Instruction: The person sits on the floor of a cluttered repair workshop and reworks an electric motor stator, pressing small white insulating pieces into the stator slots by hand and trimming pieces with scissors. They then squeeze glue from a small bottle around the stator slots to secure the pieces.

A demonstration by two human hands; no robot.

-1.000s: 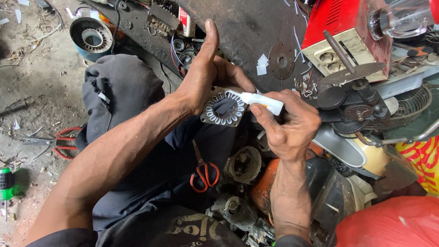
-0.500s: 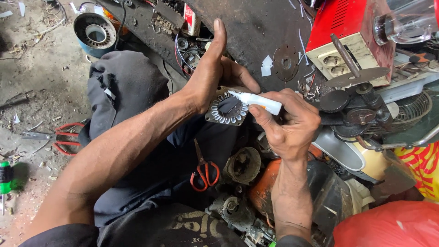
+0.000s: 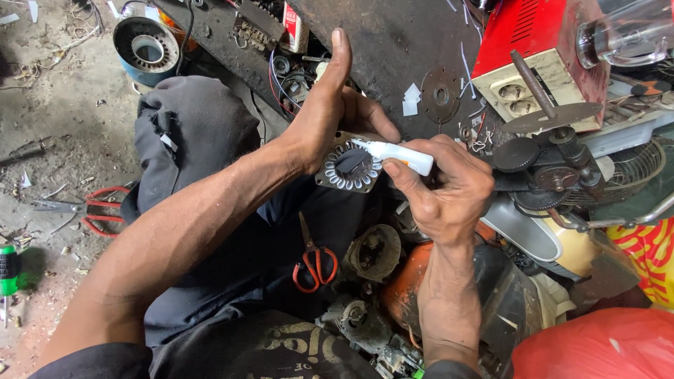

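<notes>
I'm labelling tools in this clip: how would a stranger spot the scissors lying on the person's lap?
Start at the dark trousers filling the lower middle. Below the left hand and right hand, which hold a round motor core, lie the small scissors. Their orange-red handles point down, unlike the larger red-handled shears on the dirt floor at left.

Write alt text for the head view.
Left hand holds a small round motor stator while the right hand points a white tube at its rim. Red-handled scissors lie on the dark-clothed lap below.
</notes>
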